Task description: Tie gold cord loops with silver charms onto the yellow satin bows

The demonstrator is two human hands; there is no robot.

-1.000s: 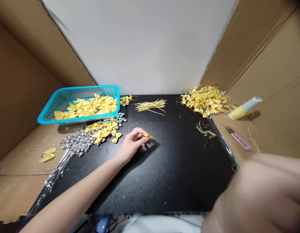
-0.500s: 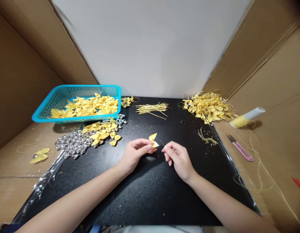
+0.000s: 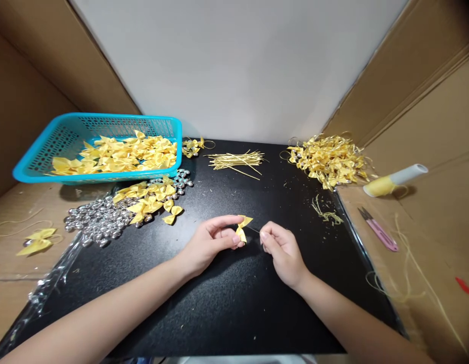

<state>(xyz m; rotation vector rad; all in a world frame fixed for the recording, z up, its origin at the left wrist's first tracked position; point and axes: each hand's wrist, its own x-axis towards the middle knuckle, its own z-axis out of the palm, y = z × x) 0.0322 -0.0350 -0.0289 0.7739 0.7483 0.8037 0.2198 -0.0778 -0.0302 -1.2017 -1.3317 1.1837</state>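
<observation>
Head view: we hold one yellow bow point(image 3: 241, 231) upright above the black table point(image 3: 219, 313), near its middle, with our left hand point(image 3: 206, 243). The forefinger reaches straight out along the bow's upper end while the thumb lies lower, so these two stand a little apart, with the bow caught at the fingertips. Our right hand point(image 3: 285, 255), just to the right, has thumb and forefinger pressed together on a thin needle point(image 3: 254, 230) that points toward the bow; we cannot tell whether its tip is in the cloth. The other right fingers curl in under the palm. Off to the left, a blue basket point(image 3: 179, 144) with slotted sides contains a heap of yellow bows point(image 3: 130, 154). In front of it lie silver beads point(image 3: 100, 220), with loose bows point(image 3: 147, 202) on and beside them. Gold ties point(image 3: 234, 160) lie crossed at the back, and at the far right corner we see a pile of bows with thin loops point(image 3: 331, 162).
</observation>
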